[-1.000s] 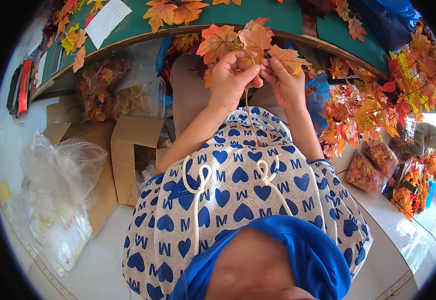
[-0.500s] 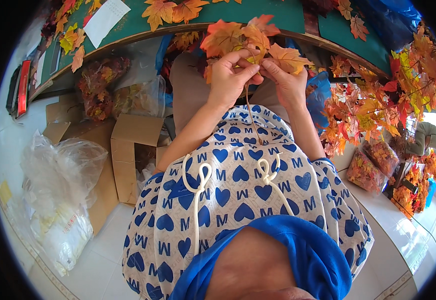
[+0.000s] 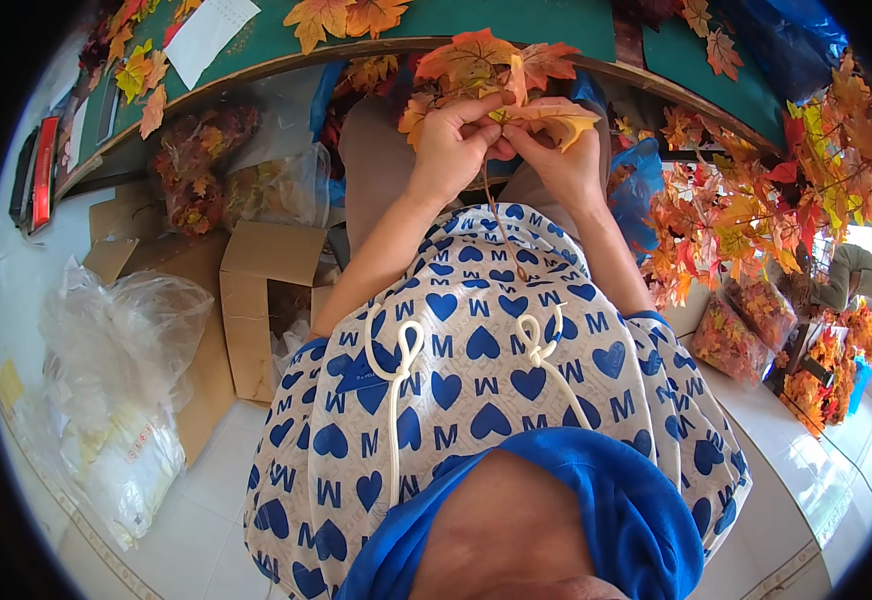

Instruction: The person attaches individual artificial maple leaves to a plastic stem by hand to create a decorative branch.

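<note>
Above my lap, close to the table's near edge, both hands meet on a sprig of artificial maple leaves (image 3: 471,62) in orange and yellow. My left hand (image 3: 453,145) pinches it with thumb and fingers around the base of the leaves. Right beside it, my right hand (image 3: 559,160) closes thumb and fingertips on the same sprig, at an orange-yellow leaf (image 3: 556,118) that lies over the fingers. A thin brown stem (image 3: 496,215) hangs down from between the hands onto my patterned apron (image 3: 481,345). The exact joint under the fingertips is hidden.
Loose maple leaves (image 3: 376,14) and a white paper (image 3: 211,40) lie on the green table (image 3: 286,62). At left are an open cardboard box (image 3: 256,310) and clear plastic bags (image 3: 121,380). Leaf branches (image 3: 726,225) hang at right; another person (image 3: 853,275) is farther off.
The leaves in my hands have tilted, and the right-hand leaf has folded inward over my fingers. My right hand has shifted slightly left and down; the left is nearly where it was.
</note>
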The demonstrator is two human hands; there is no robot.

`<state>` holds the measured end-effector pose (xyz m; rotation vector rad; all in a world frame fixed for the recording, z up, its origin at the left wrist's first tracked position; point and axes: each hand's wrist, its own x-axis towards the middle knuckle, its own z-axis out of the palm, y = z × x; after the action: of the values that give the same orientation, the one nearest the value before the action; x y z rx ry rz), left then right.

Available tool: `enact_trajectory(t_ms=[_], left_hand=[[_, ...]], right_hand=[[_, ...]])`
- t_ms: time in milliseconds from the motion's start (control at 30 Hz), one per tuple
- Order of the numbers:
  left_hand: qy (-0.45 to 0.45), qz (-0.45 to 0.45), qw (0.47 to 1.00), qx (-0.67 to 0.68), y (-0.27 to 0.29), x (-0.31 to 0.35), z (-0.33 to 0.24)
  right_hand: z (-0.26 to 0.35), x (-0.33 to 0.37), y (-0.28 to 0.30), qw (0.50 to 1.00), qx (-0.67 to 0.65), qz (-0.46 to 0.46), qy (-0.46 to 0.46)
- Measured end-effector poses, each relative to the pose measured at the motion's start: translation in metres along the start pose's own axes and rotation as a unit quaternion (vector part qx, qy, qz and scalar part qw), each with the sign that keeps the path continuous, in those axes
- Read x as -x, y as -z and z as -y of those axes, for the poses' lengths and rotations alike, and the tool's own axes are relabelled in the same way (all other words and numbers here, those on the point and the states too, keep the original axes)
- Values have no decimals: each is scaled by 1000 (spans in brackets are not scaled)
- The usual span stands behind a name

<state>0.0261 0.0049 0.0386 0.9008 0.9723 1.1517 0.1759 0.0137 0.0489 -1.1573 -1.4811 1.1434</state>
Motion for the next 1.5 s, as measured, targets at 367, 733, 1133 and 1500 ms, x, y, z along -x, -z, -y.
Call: enact_trajectory(t_ms=[367, 733, 1133, 1500], left_hand=[[-35, -87, 978, 187, 18, -16, 9], [181, -179, 901, 352, 24, 7, 79], [128, 197, 841, 487, 51, 3, 38], [321, -89, 802, 496, 78, 0, 87]], right_hand=[[-10, 31, -16, 907, -267, 172, -278], [-22, 26, -20, 759, 540, 113, 348], [45, -102, 120, 795, 491, -168, 314], [99, -172, 212, 698, 574, -244, 352]])
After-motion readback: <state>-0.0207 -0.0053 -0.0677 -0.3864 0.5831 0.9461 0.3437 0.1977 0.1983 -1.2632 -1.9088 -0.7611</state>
